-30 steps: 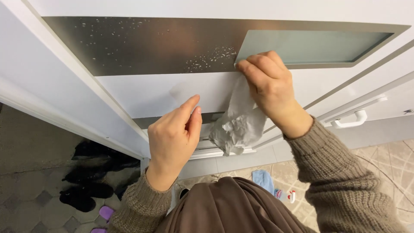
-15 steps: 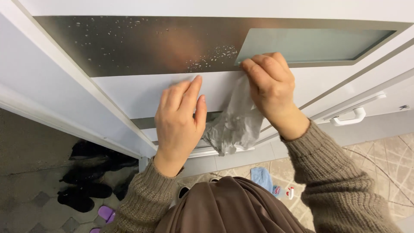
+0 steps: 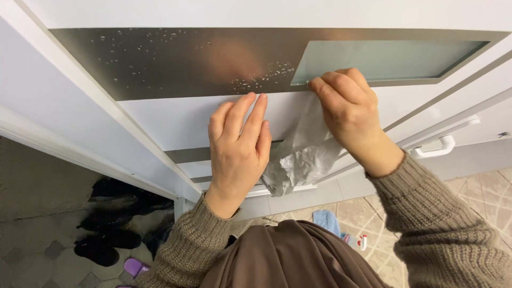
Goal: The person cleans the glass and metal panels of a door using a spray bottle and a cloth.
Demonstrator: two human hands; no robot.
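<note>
I face a white door (image 3: 176, 120) with a brushed metal strip (image 3: 176, 58) speckled with droplets. A pale, clear part of the strip (image 3: 384, 57) shows at the right. My right hand (image 3: 349, 109) pinches a crumpled grey protective film (image 3: 301, 157) at the strip's lower edge; the film hangs down below my fingers. My left hand (image 3: 239, 146) lies flat on the white door panel, fingers pointing up toward the strip, holding nothing, its edge next to the hanging film.
A white door handle (image 3: 434, 149) sits at the right. Dark shoes (image 3: 114, 216) and a purple slipper (image 3: 136, 266) lie on the floor at the left. On the patterned tiles lie a blue cloth (image 3: 325, 220) and a small bottle (image 3: 360, 241).
My left hand rose and flattened against the door panel, fingers reaching toward the strip. My right hand with the film shifted slightly to the right.
</note>
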